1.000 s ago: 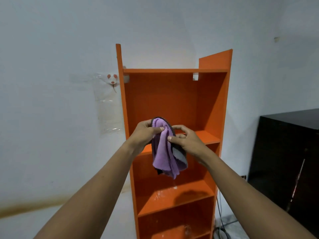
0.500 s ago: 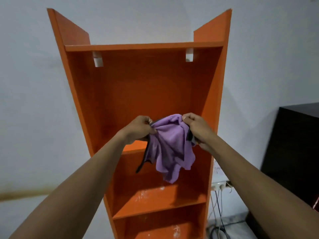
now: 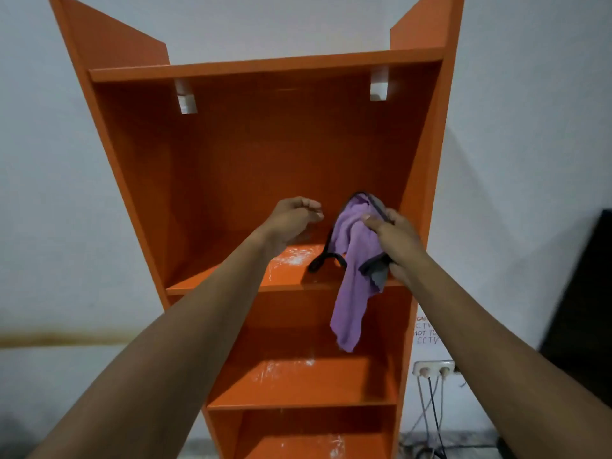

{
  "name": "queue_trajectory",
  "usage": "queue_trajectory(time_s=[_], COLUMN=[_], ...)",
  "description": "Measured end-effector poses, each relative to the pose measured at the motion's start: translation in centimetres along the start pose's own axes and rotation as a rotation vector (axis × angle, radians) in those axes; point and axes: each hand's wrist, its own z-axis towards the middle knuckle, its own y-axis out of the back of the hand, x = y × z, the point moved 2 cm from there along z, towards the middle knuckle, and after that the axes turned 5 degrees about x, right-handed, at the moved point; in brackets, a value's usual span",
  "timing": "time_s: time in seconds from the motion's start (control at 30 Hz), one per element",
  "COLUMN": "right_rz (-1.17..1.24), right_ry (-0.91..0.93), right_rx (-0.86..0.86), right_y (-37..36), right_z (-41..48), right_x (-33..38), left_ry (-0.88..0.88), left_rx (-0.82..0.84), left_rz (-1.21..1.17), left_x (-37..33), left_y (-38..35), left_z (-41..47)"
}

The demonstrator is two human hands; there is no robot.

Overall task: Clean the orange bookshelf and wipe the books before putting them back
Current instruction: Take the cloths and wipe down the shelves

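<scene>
The orange bookshelf [image 3: 231, 154] stands against a white wall, and no books show on its shelves. White dust smears mark the upper shelf board [image 3: 291, 260] and the two boards below. My right hand [image 3: 395, 240] grips a bunched purple cloth [image 3: 352, 260] with a dark grey edge, which hangs down past the front of the upper shelf. My left hand [image 3: 293, 220] hovers just left of the cloth inside the upper compartment, its fingers curled and holding nothing.
A dark cabinet [image 3: 583, 309] stands to the right. A wall socket [image 3: 433, 367] with plugged cables hangs low beside the bookshelf's right side, under handwritten text on the wall. Two white brackets sit under the top board.
My left hand has let go of the cloth, which now hangs from my right hand alone. The view has moved closer to the bookshelf.
</scene>
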Motion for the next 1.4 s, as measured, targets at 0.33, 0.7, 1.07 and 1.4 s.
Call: queue_trajectory(time_s=[0.33,0.7,1.07,1.4], right_rz=[-0.956,-1.393,-1.225,-1.257], right_ry=[-0.034,-0.060,0.068,0.133], right_rx=[0.084,0.091,0.140,0.435], right_y=[-0.9,-1.4,-5.4,-11.0], right_z=[6.2,9.0,13.4,9.7], right_x=[-2.6,-6.9,-7.6,-7.5], left_ry=[-0.019,-0.027,-0.097,-0.152], left_rx=[-0.141,-0.293,-0.407,-0.474], left_rz=[0.432,0.888,0.790,0.739], left_x=[5.4,11.4,13.8,13.9], left_y=[3.0,7.9,8.2,8.3], left_z=[0.7,0.1,1.2,0.9])
